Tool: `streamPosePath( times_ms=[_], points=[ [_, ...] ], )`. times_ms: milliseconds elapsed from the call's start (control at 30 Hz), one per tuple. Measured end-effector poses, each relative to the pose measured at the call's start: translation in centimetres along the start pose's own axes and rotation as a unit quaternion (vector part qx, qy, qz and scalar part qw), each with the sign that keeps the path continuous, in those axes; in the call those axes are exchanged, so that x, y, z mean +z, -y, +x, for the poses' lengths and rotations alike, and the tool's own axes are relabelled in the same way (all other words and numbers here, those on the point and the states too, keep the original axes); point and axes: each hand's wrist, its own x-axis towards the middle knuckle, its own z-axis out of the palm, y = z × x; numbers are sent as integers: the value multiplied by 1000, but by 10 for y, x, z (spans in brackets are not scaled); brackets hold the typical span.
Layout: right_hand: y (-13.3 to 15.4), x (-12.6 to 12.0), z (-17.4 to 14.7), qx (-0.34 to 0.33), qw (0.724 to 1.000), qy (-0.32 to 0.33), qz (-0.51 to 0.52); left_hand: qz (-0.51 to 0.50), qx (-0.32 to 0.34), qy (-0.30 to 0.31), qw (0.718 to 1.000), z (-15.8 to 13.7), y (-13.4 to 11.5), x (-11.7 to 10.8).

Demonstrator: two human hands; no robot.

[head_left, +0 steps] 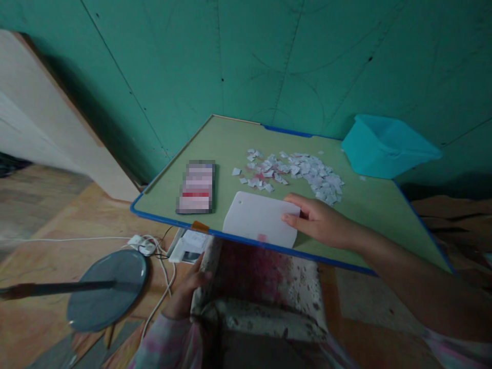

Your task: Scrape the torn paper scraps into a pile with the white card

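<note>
My right hand (319, 218) grips the right end of a flat white board (257, 218), thumb on top. The board has rounded corners and a small hole, and lies at the table's near edge. Behind it is a loose spread of small white paper pieces (303, 171). Below that edge, my left hand (186, 292) is closed on the left rim of a light, dark-speckled cloth-like piece (307, 287) with a reddish middle. What it is exactly I cannot make out; some of my left fingers are hidden.
A phone (196, 188) lies on the green, blue-edged table (226, 141), its screen blurred out. At the back right stands a turquoise bin (378, 148). A green wall (184, 66) rises behind. On the floor are a grey round base with a pole (103, 302) and a white power cord (169, 279).
</note>
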Motion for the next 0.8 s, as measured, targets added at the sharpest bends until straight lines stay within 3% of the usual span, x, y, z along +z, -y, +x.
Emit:
streamPosePath(
  times_ms=[167, 433, 500, 633, 733, 800],
  points=[
    [17, 4, -18, -14, 996, -18, -85, 14, 0, 3, 1000, -3, -2, 4],
    [23, 8, -33, -154, 968, -52, -192, -10, 13, -13, 1000, 1, 0, 8],
    [22, 9, -33, -132, 969, -83, -190, -23, 9, -15, 1000, 1, 1, 7],
    [14, 4, -20, -19, 980, -144, -138, -7, 22, -34, 999, -1, 0, 4],
    [1, -5, 6, 12, 985, -170, -28, -10, 18, -23, 1000, 5, 0, -8],
    [-8, -10, 28, 16, 984, -170, 56, -2, -19, -17, 1000, 13, 1, -21]
  ],
)
